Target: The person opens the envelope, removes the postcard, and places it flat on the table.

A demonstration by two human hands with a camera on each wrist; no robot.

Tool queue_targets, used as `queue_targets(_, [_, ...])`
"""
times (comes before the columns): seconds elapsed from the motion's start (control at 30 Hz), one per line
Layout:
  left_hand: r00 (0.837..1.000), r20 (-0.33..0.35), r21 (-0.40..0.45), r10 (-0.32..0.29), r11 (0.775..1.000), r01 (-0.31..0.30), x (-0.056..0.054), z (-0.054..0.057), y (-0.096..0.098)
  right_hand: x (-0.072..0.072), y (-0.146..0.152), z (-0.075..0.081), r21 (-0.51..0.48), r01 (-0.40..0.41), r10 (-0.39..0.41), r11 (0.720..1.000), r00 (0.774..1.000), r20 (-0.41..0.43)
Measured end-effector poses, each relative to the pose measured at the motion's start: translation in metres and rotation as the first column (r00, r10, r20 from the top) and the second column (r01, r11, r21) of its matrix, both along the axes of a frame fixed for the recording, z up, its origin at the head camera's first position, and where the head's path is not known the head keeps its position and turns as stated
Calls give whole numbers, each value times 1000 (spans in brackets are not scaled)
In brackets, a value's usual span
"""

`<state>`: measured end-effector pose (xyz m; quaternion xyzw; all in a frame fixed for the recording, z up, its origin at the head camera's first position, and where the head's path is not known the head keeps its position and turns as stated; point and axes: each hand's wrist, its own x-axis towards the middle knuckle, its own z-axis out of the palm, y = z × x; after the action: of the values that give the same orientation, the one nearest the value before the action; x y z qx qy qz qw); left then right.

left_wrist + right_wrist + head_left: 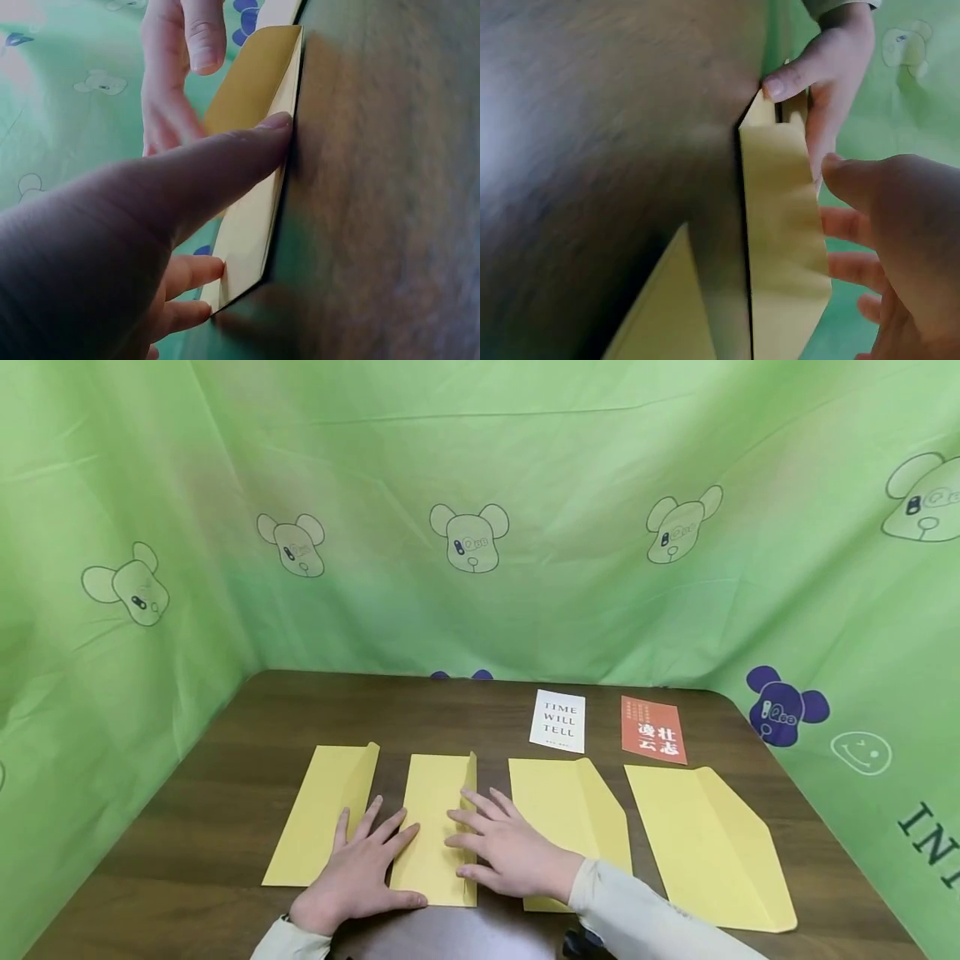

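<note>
Several yellow paper envelopes lie in a row on the table. My left hand (356,872) rests with spread fingers on the left part of the second envelope from the left (438,785); its thumb is at the near edge. That envelope's flap (784,225) stands raised along its right side. My right hand (502,847), fingers extended, touches the outer side of this flap. In the left wrist view, my left thumb (232,150) lies across the envelope. The leftmost envelope (315,814) also has a part-raised flap, close to my left fingers.
Two more envelopes, the third (551,793) and the rightmost (712,852), lie with flaps spread out. Behind them are a white card (557,720) with printed words and a red card (652,729). Green printed cloth (472,618) walls the brown table (172,835).
</note>
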<state>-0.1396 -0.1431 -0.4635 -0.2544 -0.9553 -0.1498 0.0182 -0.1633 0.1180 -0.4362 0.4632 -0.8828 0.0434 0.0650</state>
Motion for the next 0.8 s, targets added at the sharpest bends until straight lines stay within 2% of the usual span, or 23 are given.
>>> queue_targets(0.17, [998, 53, 31, 16, 999, -18, 0, 1, 0, -1, 14, -3, -36, -6, 1, 999, 993, -120])
queue_targets(0.27, [997, 70, 47, 23, 999, -26, 0, 1, -1, -2, 24, -4, -70, -15, 4, 997, 987, -160])
queue_targets(0.37, [997, 80, 52, 23, 998, -27, 1, 1, -1, -3, 31, -7, -65, -43, 33, 997, 987, -158])
queue_targets(0.47, [997, 75, 46, 30, 998, -33, 1, 1, -1, -3, 31, -9, -44, -65, 59, 997, 991, -121])
queue_targets(0.6, [996, 78, 36, 42, 998, -45, 1, 0, 0, -3, 27, -10, -10, -57, 56, 998, 996, -69])
queue_targets(0.8, [995, 84, 38, 48, 998, -51, 2, 2, 0, -4, 22, -7, 53, -58, 62, 997, 996, -64])
